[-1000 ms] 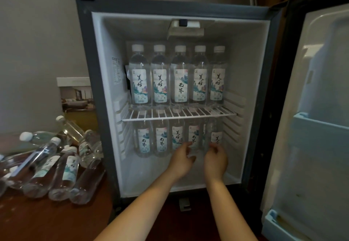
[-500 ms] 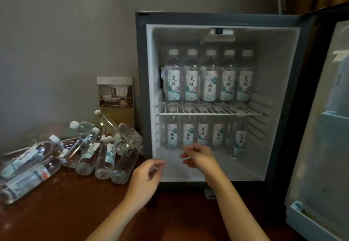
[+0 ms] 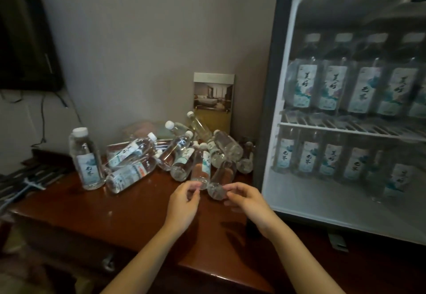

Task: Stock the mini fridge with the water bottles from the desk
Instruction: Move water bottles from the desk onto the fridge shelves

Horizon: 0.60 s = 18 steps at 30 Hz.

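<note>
Desk (image 3: pixel 96 203) against grey wall (image 3: pixel 143 40)

This looks like a hotel room. A mini fridge (image 3: pixel 345 109) stocked with identical labelled water bottles (image 3: pixel 332 86) stands on a dark wooden desk (image 3: pixel 92 206), beside a card (image 3: pixel 213 100) picturing a made-up bedroom. A dark wall-mounted screen (image 3: pixel 25 35) hangs at the left.

Chinese brush characters on bottle labels: "美好" on fridge bottles (image 3: pixel 303 86) at 2 o'clock, "巴果"-like pair, blurred, on upright bottle (image 3: pixel 86 162) at 9 o'clock.
</note>
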### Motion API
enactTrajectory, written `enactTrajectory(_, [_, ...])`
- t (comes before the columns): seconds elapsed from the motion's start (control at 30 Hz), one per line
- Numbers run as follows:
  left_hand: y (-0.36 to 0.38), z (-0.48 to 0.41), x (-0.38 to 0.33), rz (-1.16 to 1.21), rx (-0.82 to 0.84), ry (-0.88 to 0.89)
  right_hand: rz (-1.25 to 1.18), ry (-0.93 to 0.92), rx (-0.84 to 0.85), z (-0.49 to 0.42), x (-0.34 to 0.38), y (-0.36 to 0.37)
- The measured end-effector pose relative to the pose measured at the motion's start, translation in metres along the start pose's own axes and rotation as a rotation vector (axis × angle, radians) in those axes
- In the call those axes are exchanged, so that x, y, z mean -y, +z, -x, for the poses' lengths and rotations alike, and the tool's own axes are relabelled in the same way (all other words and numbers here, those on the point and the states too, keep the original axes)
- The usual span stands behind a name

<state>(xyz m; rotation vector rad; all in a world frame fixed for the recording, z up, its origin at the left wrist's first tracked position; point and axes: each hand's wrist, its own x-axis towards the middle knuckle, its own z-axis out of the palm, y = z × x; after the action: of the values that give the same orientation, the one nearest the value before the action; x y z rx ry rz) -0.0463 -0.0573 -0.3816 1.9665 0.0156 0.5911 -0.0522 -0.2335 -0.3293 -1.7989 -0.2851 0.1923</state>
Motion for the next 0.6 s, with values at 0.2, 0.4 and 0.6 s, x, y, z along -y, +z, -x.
enactTrajectory(0.2, [0.015,-0.035,0.008,-0.175,-0.159,-0.079,0.017,-0.081,-0.135,-0.049,-0.006,0.03])
enactTrajectory(0.4, [0.036,-0.078,0.006,-0.23,-0.188,-0.193,-0.006,-0.101,-0.468,-0.104,-0.006,0.045])
enactTrajectory(0.6, [0.044,-0.079,0.023,-0.443,-0.181,-0.046,0.462,-0.211,-0.477,-0.128,-0.026,0.051])
